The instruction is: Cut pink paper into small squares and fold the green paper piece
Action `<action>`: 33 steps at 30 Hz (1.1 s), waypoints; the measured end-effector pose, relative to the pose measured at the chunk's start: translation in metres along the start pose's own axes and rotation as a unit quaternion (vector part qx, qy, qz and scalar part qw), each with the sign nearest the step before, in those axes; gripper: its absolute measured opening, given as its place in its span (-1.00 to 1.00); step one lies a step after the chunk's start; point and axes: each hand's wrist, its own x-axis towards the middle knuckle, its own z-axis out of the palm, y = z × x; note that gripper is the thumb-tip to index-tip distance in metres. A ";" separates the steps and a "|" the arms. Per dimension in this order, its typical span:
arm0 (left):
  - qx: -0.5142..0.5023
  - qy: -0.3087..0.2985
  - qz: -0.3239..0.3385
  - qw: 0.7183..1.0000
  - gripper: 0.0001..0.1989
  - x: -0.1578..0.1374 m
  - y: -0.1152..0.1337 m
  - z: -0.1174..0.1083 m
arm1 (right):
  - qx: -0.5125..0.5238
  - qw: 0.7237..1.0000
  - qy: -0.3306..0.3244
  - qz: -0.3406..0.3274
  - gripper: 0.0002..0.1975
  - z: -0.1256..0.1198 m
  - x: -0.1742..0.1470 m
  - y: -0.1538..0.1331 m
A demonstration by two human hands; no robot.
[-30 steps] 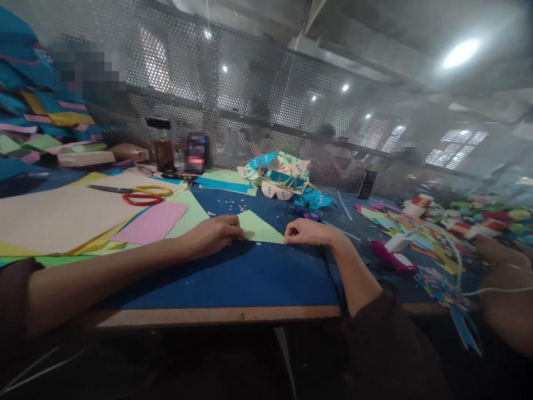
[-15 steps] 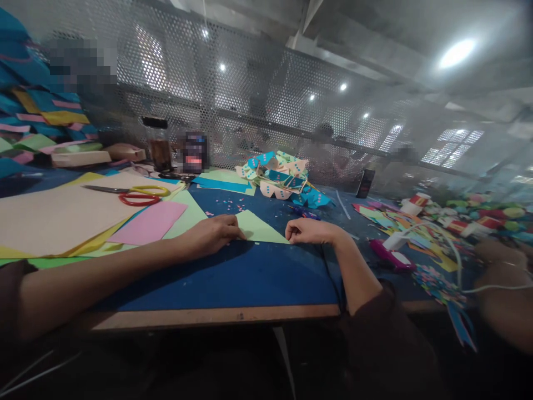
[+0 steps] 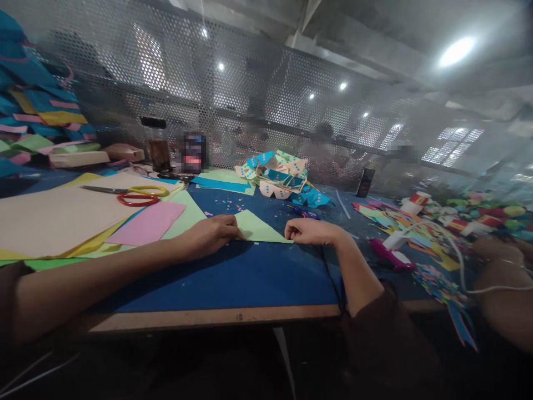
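- Head view: a pale green paper triangle (image 3: 262,226) lies flat on a blue tabletop (image 3: 250,278), its point facing away from the person and its long straight side facing them.
- At the triangle's left corner, the left hand (image 3: 219,230) touches the paper, fingers bunched and tips down; whether this grip pinches the sheet or only presses it, I cannot tell.
- At the triangle's right corner, the right hand (image 3: 310,230) rests loosely curled, knuckles bent; its grip on the paper is likewise hidden.
- Left of the triangle: a pink sheet (image 3: 150,222), with scissors (image 3: 132,190) beyond it, one handle yellow and one red, on large peach sheets (image 3: 62,216).
- Behind the triangle: a heap of dotted paper cutouts (image 3: 281,178) in blue, peach and green.
- Right of the triangle: a magenta device (image 3: 381,250) with a white cable, then another person's arm (image 3: 499,283), blurred.
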 end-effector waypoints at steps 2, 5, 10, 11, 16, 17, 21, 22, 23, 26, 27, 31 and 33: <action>0.002 -0.001 -0.002 1.000 -0.67 0.000 0.001 0.000 | -0.003 0.999 0.043 -0.005 -0.75 0.001 0.001 -0.002; 0.005 -0.005 -0.006 1.000 -0.68 0.000 0.002 -0.001 | -0.003 0.994 0.109 -0.024 -0.81 0.006 0.005 -0.012; 0.002 -0.009 -0.004 1.000 -0.63 0.000 0.002 0.000 | 0.030 0.980 0.153 -0.120 -0.89 0.032 0.021 -0.036; 0.000 -0.008 -0.004 1.000 -0.64 0.000 0.002 0.000 | 0.036 0.980 0.151 -0.127 -0.90 0.037 0.025 -0.039; -0.028 -0.001 -0.015 0.999 -0.69 0.001 0.001 0.001 | 0.049 0.976 0.167 -0.130 -0.90 0.055 0.039 -0.041; -0.036 0.000 -0.018 0.999 -0.70 0.001 0.001 0.001 | 0.048 0.976 0.172 -0.127 -0.89 0.056 0.040 -0.040; -0.059 0.010 -0.027 0.998 -0.71 0.002 -0.001 0.003 | 0.040 0.975 0.184 -0.114 -0.88 0.059 0.045 -0.042; -0.064 0.012 -0.028 0.998 -0.70 0.002 -0.002 0.003 | 0.038 0.975 0.186 -0.113 -0.89 0.060 0.046 -0.043; -0.067 0.013 -0.028 0.997 -0.70 0.002 -0.002 0.003 | 0.036 0.975 0.188 -0.112 -0.90 0.061 0.047 -0.044; -0.074 0.014 -0.030 0.997 -0.71 0.003 -0.002 0.004 | 0.033 0.975 0.191 -0.108 -0.92 0.063 0.049 -0.046; -0.076 0.014 -0.030 0.997 -0.71 0.003 -0.002 0.004 | 0.033 0.975 0.191 -0.106 -0.92 0.063 0.049 -0.046; -0.078 0.010 -0.034 0.996 -0.73 0.003 -0.001 0.003 | 0.036 0.976 0.187 -0.101 -0.90 0.063 0.049 -0.046; -0.085 0.007 -0.044 0.995 -0.74 0.004 -0.001 0.001 | 0.038 0.977 0.186 -0.098 -0.89 0.063 0.048 -0.046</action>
